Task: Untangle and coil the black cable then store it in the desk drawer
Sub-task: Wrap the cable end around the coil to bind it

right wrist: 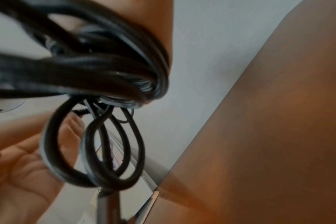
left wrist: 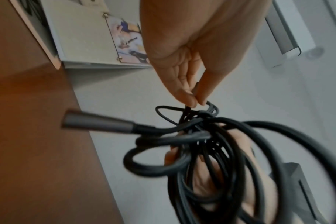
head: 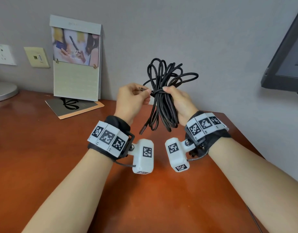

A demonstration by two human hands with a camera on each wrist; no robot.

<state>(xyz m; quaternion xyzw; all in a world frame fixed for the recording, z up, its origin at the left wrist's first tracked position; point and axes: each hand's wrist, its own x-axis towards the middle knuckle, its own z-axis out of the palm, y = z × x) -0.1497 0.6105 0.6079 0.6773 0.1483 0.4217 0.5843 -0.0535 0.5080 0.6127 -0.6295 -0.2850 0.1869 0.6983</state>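
Note:
The black cable (head: 163, 98) is bunched into long loops and held up above the brown desk (head: 144, 190). My right hand (head: 176, 100) grips the bundle round its middle, where a strand is wound about it. My left hand (head: 133, 96) pinches the cable's free end with a small plug between thumb and forefinger, right next to the wrap. In the left wrist view the pinching fingertips (left wrist: 192, 100) meet at the knot of the cable (left wrist: 211, 144), and a grey plug (left wrist: 98, 122) sticks out to the left. The right wrist view is filled by blurred cable loops (right wrist: 98, 136). No drawer is in view.
A desk calendar (head: 76, 61) stands against the wall at the back left, with a dark booklet (head: 74, 106) lying in front of it. A lamp base (head: 3, 91) sits at the far left. A monitor (head: 286, 56) hangs at the right edge. Wall sockets (head: 36, 57) are at the left.

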